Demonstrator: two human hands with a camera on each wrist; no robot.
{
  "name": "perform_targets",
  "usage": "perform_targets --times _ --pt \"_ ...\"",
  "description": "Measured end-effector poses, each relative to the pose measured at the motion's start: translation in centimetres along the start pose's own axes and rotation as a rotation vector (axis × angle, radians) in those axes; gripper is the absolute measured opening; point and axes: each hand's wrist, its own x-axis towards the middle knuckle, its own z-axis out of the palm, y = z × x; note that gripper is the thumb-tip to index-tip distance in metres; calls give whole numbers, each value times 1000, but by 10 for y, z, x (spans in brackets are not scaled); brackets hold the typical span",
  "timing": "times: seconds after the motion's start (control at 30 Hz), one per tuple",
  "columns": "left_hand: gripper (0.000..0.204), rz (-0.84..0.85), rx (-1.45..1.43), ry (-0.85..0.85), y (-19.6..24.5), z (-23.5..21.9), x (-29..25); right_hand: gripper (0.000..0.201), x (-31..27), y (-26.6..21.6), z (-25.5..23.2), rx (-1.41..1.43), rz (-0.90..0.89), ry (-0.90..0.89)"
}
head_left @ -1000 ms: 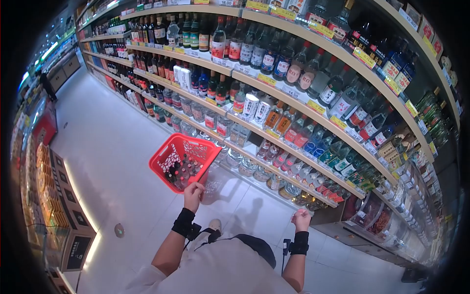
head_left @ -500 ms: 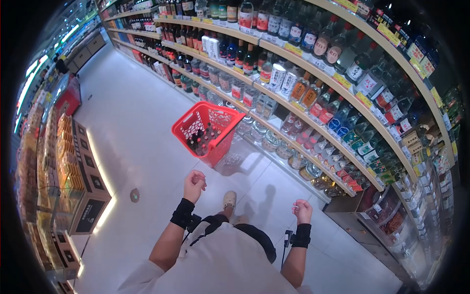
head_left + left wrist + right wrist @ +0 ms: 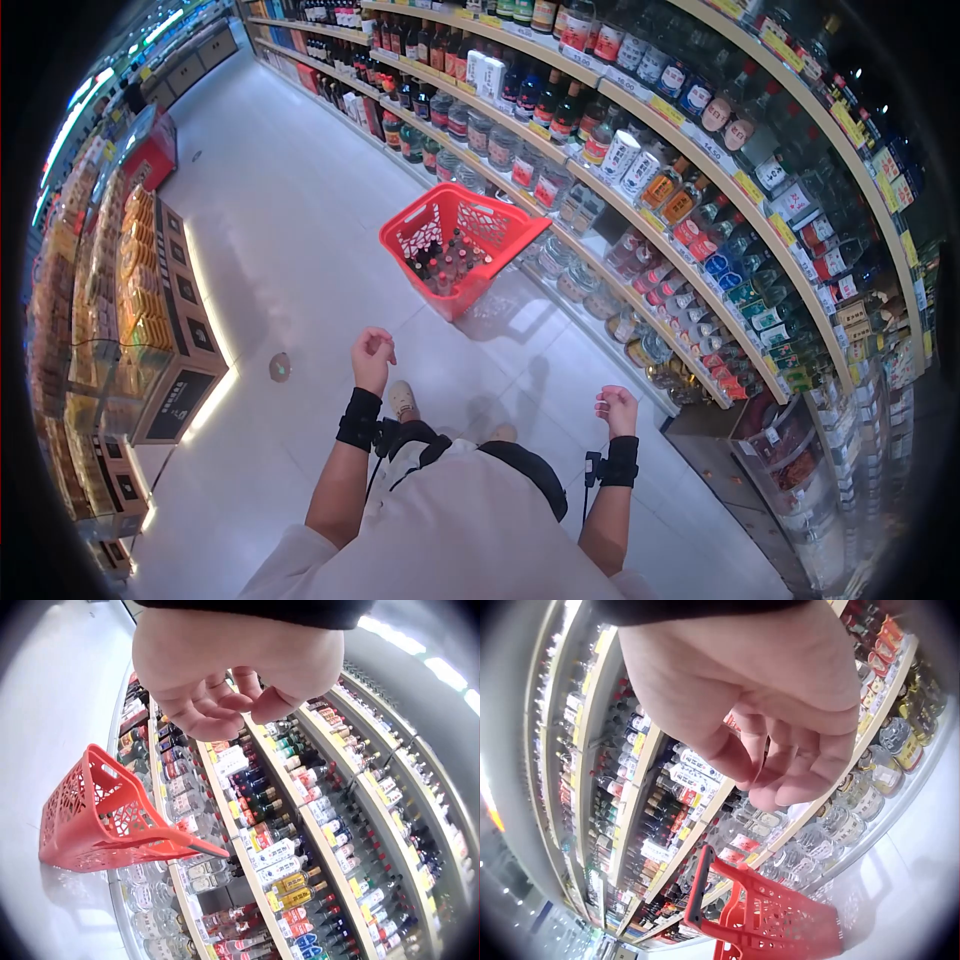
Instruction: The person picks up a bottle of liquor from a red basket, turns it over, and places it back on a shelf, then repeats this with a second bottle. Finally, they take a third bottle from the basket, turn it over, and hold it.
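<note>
A red shopping basket stands on the floor ahead, with several small dark bottles inside it. My left hand hangs in the air on the near side of the basket, fingers loosely curled around nothing. In the left wrist view the same hand shows bent fingers and no object between them. Off to the right, my right hand also hangs loosely curled and holds nothing. Seen from its own wrist, the right hand has its thumb close to the fingers, with the basket beyond.
Long shelves of bottles run along the right side, with price tags on their edges. A lit display stand of packaged goods lines the left. Between them stretches a pale tiled floor. A dark cabinet stands at the lower right.
A second ago my left hand overlapped the basket's near corner; now a gap shows between them. The basket sits higher and farther right in the head view, which has turned. My feet have shifted.
</note>
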Motion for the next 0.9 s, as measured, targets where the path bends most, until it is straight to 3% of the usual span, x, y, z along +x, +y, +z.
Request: perform_targets --times 0.17,0.37,0.53,0.7,0.77,0.9 --pt "10 18 -25 18 5 -59 46 14 -7 -9 76 -13 24 28" --pt "10 43 -57 95 16 -161 107 14 -5 -18 195 -102 17 -61" --pt "10 15 -88 131 24 -227 130 16 -1 -41 270 -135 1 -69" --pt "8 -153 -191 247 40 -266 143 22 5 -58 319 -184 -97 -107" --pt "10 -128 -310 235 32 -283 145 20 18 -56 324 -249 -194 -173" --pt "9 -122 -450 190 18 -305 151 23 29 -73 356 -202 -207 -92"
